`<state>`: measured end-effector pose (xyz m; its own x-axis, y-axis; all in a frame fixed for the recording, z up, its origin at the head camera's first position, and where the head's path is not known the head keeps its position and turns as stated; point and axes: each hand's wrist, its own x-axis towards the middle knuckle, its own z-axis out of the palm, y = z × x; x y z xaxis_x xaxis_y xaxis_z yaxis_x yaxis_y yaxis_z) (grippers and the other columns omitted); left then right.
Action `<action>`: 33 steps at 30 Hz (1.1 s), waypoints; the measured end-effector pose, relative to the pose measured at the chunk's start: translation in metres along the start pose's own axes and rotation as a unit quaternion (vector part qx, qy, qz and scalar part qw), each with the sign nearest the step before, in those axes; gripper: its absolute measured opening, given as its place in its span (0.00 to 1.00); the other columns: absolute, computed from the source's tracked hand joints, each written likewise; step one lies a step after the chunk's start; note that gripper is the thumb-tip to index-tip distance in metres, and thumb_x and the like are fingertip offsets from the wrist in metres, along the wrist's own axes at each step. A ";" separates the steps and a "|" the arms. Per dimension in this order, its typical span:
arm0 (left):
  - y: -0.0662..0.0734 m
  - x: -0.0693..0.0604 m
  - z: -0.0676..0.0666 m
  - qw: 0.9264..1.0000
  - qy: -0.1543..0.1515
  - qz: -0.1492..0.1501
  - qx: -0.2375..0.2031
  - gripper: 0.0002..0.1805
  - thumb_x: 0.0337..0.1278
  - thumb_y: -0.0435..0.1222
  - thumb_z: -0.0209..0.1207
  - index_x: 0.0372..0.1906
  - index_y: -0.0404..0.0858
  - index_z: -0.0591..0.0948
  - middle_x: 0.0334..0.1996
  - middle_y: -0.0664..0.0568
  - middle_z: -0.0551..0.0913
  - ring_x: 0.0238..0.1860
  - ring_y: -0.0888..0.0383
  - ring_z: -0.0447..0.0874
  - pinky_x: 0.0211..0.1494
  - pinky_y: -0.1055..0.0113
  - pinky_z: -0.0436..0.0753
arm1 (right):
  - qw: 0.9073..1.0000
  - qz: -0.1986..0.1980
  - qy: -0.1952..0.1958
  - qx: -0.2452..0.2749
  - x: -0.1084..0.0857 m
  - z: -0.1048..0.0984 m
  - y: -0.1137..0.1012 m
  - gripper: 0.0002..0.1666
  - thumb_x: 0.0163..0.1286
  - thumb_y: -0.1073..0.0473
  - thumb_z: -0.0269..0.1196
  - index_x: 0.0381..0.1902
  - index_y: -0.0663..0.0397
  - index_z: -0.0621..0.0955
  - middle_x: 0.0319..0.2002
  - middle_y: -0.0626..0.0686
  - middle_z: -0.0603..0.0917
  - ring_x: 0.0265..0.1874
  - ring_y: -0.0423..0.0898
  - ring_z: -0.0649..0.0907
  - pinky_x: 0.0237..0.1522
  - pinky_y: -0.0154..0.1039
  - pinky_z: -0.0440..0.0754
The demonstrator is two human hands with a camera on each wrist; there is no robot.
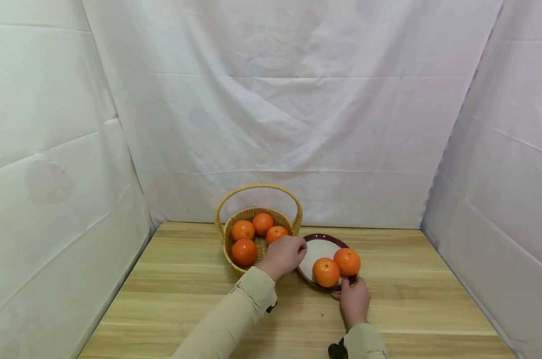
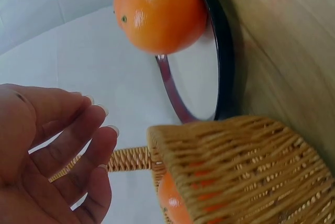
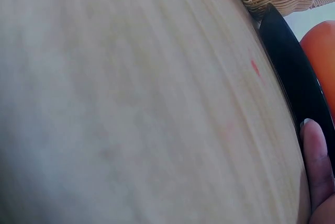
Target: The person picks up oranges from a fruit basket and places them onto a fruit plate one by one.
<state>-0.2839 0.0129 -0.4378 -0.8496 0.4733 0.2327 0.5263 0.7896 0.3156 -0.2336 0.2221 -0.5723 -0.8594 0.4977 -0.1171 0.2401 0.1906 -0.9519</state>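
Note:
My left hand (image 1: 285, 255) is above the right side of a wicker basket (image 1: 227, 244), beside the plate. In the left wrist view its fingers (image 2: 73, 140) are loosely bent, with nothing between them. My right hand (image 1: 356, 301) holds the near right rim of a plate (image 1: 313, 252), white inside with a dark red rim. A digit (image 3: 316, 148) lies along the plate's black outer wall in the right wrist view. Two oranges, one in front (image 1: 326, 272) and one behind it to the right (image 1: 347, 262), touch each other on the plate. Several oranges (image 1: 244, 252) lie in the basket.
The basket's tall arched handle (image 1: 258, 186) stands up over it. The plate sits close to the basket's right side on a wooden table (image 1: 176, 279). White cloth (image 1: 271, 124) hangs behind the table and along both sides.

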 end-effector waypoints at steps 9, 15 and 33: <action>-0.009 -0.001 -0.005 1.000 -0.007 -0.006 -0.011 0.10 0.71 0.41 0.57 0.32 0.48 0.85 0.23 0.63 0.78 0.22 0.66 0.71 0.25 0.72 0.70 | 1.000 -0.017 -0.005 0.002 -0.003 -0.002 0.001 0.24 0.77 0.62 0.46 0.63 0.75 0.67 0.34 0.64 0.81 0.20 0.45 0.87 0.25 0.38 0.87; -0.019 0.001 -0.009 0.999 -0.022 -0.021 -0.022 0.17 0.70 0.39 0.56 0.21 0.49 0.75 0.18 0.60 0.68 0.20 0.63 0.67 0.22 0.70 0.65 | 1.000 -0.018 -0.006 0.005 -0.003 -0.002 0.001 0.24 0.77 0.62 0.46 0.63 0.75 0.68 0.34 0.64 0.82 0.20 0.45 0.87 0.26 0.38 0.87; -0.048 0.010 -0.026 0.996 -0.048 -0.074 -0.027 0.11 0.69 0.38 0.57 0.27 0.49 0.78 0.23 0.59 0.74 0.23 0.61 0.71 0.26 0.65 0.69 | 1.000 -0.021 -0.005 0.006 -0.001 -0.001 0.004 0.24 0.77 0.62 0.46 0.63 0.75 0.67 0.34 0.65 0.82 0.20 0.46 0.87 0.26 0.39 0.87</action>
<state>-0.3167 -0.0307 -0.4265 -0.9164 0.3895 0.0921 0.3932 0.8331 0.3890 -0.2310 0.2229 -0.5758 -0.8735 0.4802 -0.0797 0.1981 0.2012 -0.9593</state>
